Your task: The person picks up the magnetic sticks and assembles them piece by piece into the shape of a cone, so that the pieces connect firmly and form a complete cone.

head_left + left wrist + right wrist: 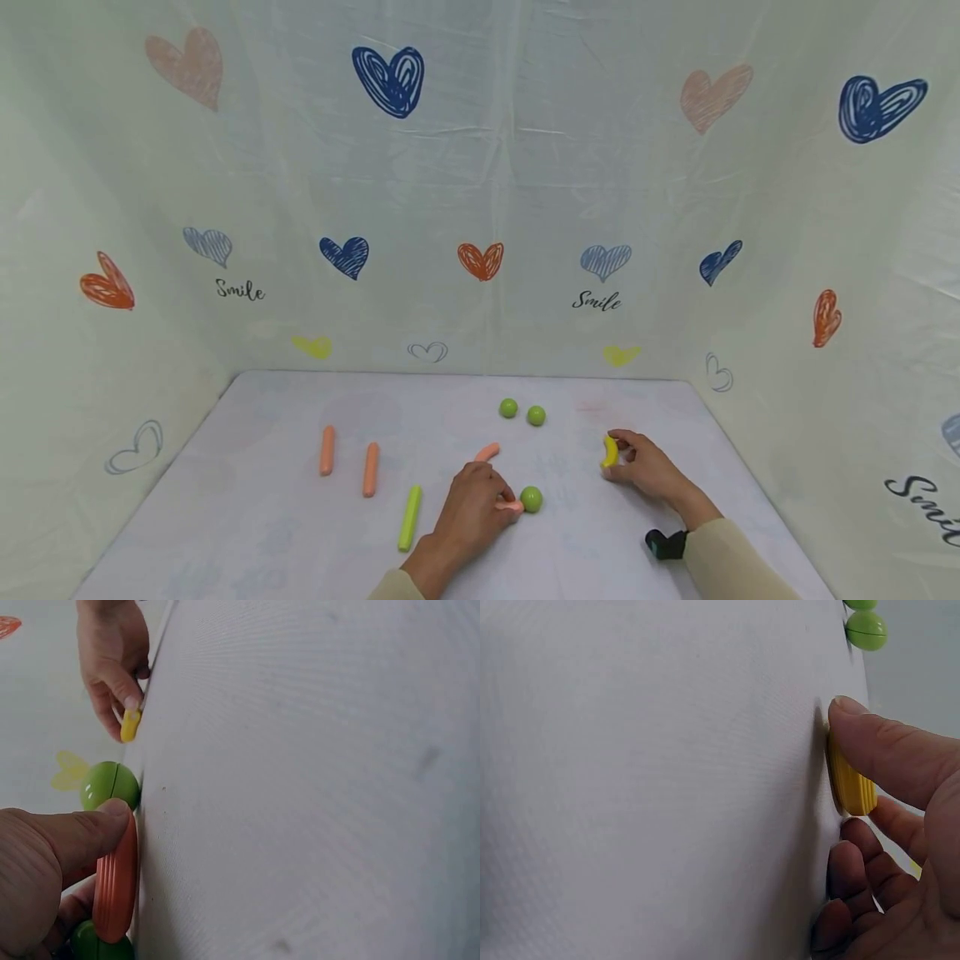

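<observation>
My left hand (472, 504) pinches a salmon-orange curved, ridged piece (116, 892) between thumb and fingers, low over the table. Close by it in the head view is a green ball (531, 499); whether they touch I cannot tell. Another salmon curved piece (487, 452) lies just beyond the knuckles, partly hidden by the hand. On the right side, my right hand (648, 471) holds a yellow curved, ridged piece (853, 784) by its ends, thumb on the near one. That piece is at the table surface, and the other fingers curl beside it.
Two more green balls (508, 407) lie toward the back. Left of my left hand are a yellow-green stick (409, 518) and two orange sticks (327, 451). The white table (247, 500) ends at a hanging cloth (525, 183) printed with hearts. A black device (665, 545) sits at my right wrist.
</observation>
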{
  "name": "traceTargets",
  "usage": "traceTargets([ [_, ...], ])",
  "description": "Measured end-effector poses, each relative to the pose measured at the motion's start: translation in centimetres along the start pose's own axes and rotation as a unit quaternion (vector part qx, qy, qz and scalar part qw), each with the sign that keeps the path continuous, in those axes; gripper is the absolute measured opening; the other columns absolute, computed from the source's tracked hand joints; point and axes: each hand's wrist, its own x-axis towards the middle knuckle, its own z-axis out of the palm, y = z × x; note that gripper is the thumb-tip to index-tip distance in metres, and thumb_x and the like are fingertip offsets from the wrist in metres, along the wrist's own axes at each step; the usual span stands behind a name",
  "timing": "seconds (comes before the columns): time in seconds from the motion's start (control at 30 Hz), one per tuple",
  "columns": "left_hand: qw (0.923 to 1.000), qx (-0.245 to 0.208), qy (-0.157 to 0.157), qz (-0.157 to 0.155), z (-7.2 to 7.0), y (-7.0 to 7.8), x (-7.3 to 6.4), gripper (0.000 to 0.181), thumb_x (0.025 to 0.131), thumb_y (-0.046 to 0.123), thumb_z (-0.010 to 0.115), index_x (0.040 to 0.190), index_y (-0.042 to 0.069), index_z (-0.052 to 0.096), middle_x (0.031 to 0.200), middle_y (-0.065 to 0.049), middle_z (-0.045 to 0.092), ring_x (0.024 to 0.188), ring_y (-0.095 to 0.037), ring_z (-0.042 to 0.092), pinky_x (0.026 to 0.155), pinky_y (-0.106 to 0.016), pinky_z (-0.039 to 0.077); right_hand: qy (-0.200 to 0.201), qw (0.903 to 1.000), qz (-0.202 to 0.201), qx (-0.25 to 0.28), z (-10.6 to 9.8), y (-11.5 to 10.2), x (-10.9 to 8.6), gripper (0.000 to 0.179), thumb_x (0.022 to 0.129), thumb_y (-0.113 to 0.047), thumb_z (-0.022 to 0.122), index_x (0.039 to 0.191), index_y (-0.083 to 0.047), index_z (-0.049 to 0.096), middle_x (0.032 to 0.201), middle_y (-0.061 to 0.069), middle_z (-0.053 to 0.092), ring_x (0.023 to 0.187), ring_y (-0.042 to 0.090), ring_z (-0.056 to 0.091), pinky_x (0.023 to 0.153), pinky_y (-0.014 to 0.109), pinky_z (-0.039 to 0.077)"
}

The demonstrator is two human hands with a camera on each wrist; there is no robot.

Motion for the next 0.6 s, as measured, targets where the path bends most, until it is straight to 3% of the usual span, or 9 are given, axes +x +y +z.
traceTargets([
  [0.23,1.0000,-0.001,-0.003,-0.001,0.03,-0.03,-0.06,0.013,0.086,0.030,0.089,0.087,0.021,0.079,0.088,0.013,0.062,0.119,-0.019,0.060,0.109,-0.047,0.047,-0.009,0.9997,-0.015,-0.015,-0.03,-0.11,0.32,0.078,0.083,-0.024,0.090,0.146,0.001,0.053,0.129,0.017,0.059,0.108,0.028,0.053,0.090,0.041,0.045],
  [0.6,0.9999,-0.005,0.008,0.012,0.04,-0.11,-0.10,0.013,0.086,0.029,0.089,0.086,0.020,0.079,0.089,0.012,0.063,0.122,-0.023,0.060,0.108,-0.048,0.047,0.036,0.9993,-0.011,-0.004,0.41,0.13,-0.30,0.078,0.083,-0.017,0.090,0.150,-0.012,0.050,0.133,0.017,0.062,0.094,0.023,0.051,0.075,0.032,0.042],
])
